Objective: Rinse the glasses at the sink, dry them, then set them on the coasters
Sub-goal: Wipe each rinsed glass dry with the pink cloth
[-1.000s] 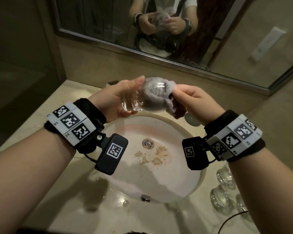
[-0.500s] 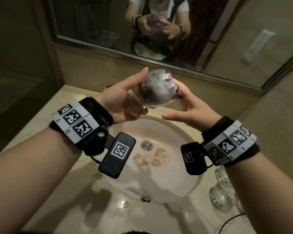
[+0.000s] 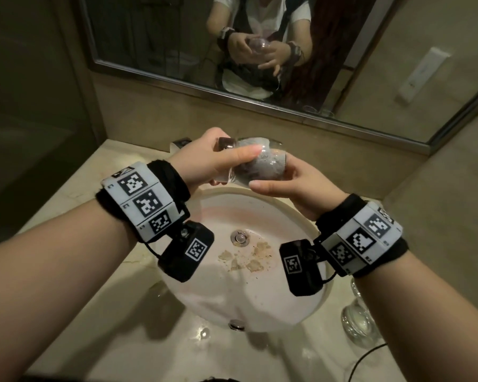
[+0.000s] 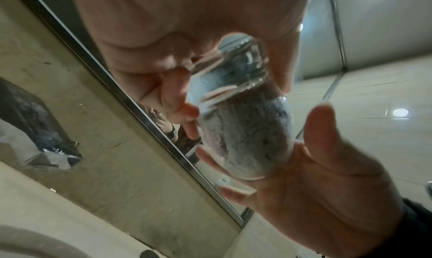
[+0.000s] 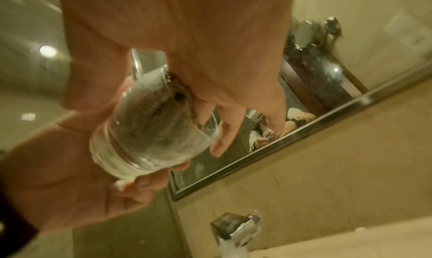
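A clear glass (image 3: 262,168) lies on its side above the sink (image 3: 301,216), stuffed with a grey cloth (image 3: 271,161). My left hand (image 3: 204,161) grips its thick base, thumb across the top. My right hand (image 3: 295,183) lies open against the mouth end, thumb and fingers straight beside the glass. The left wrist view shows the cloth-filled glass (image 4: 245,132) against the open right palm (image 4: 304,178). In the right wrist view the glass (image 5: 149,129) sits in the left hand's curled fingers (image 5: 145,182). No coasters are in view.
Two more clear glasses (image 3: 359,323) stand on the counter right of the basin, under my right forearm, next to a black cable (image 3: 367,354). Brown stains (image 3: 246,257) lie near the drain (image 3: 240,237). The faucet (image 5: 236,230) and mirror (image 3: 163,37) are behind.
My right hand let go of the cloth end it pinched and now lies flat at the mouth. The glass rose, then came down and turned level, base to the left.
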Motion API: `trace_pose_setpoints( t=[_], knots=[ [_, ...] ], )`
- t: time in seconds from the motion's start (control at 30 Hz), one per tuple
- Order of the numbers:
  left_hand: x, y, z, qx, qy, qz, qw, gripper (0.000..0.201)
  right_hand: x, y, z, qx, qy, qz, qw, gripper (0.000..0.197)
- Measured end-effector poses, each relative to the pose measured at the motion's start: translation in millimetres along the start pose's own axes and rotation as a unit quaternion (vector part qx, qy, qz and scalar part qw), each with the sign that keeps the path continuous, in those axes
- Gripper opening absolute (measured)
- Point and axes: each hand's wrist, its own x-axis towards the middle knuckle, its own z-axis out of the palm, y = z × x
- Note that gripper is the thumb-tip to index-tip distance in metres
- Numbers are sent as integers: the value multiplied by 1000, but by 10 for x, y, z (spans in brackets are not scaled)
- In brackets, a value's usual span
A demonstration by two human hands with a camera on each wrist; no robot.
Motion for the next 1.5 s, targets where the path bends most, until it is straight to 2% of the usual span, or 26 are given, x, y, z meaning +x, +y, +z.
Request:
trace_pose_setpoints(
  t=[0.07, 0.17, 0.27, 0.33, 0.4, 0.43, 0.53, 0.6, 0.67, 0.77, 0.93, 1.0, 1.07, 1.1, 1.17, 1.23, 1.3, 1.33, 1.4, 1.47, 1.5],
  knots=[
    [6, -33, 1, -39, -4, -29, 999, 77, -13, 31, -14, 28, 16, -3, 999, 60],
    [1, -55, -8, -129, -17, -107, 986, 67, -54, 68, -96, 15, 45, -8, 999, 85],
    [-9, -33, -40, -210, -62, -134, 967, 65, -68, 75, -91, -116, 85, -61, 988, 83],
    [-8, -11, -38, -242, -84, -145, 956, 66, -34, 105, -93, -240, 117, -99, 959, 79],
    [2, 0, -23, -247, -96, -147, 953, 64, 7, 90, -50, -291, 123, -101, 943, 77],
    [22, -4, -11, -238, -96, -141, 956, 64, 20, 73, -21, -267, 115, -103, 951, 72],
    [61, 7, 34, -186, -66, -129, 972, 59, 41, 20, 45, -96, 74, -100, 987, 61],
    [61, 21, 58, -162, -44, -122, 978, 54, 68, 16, 41, -36, 70, -77, 994, 56],
    [72, 12, 59, -149, -25, -113, 982, 63, 91, 30, 16, -21, 67, -59, 996, 47],
    [83, -16, 48, -124, 8, -112, 986, 87, 99, 64, -5, 6, 57, -41, 998, 40],
    [75, 10, 85, -100, 36, -72, 992, 87, 85, 69, -45, 40, 85, -48, 994, 39],
    [27, 7, 77, -123, -6, -116, 986, 93, 76, 47, -32, 24, 88, -68, 994, 40],
    [-38, 12, 92, -184, -86, -174, 963, 99, 69, 38, -5, 14, 91, -83, 992, 44],
    [-50, 11, 98, -209, -106, -183, 955, 98, 69, 44, 5, 10, 93, -87, 992, 43],
    [-19, 4, 113, -226, -88, -155, 958, 82, 77, 52, 13, 0, 86, -87, 992, 43],
    [19, 13, 111, -179, -11, -96, 979, 64, 78, 30, 3, -6, 78, -75, 994, 45],
    [39, 27, 64, -31, 45, -29, 998, 59, 72, 9, -36, 14, 67, -56, 996, 50],
    [45, 25, 34, 60, 55, 15, 997, 60, 66, -2, -60, 24, 60, -48, 997, 50],
    [40, 42, -31, 205, 36, 108, 972, 69, 58, -10, -95, 39, 51, -40, 997, 50],
    [56, 75, -119, 255, -9, 169, 952, 83, 54, -22, -106, 52, 48, -39, 997, 48],
    [82, 70, -161, 259, -29, 186, 947, 83, 55, -27, -103, 56, 49, -44, 996, 48]
  ],
)
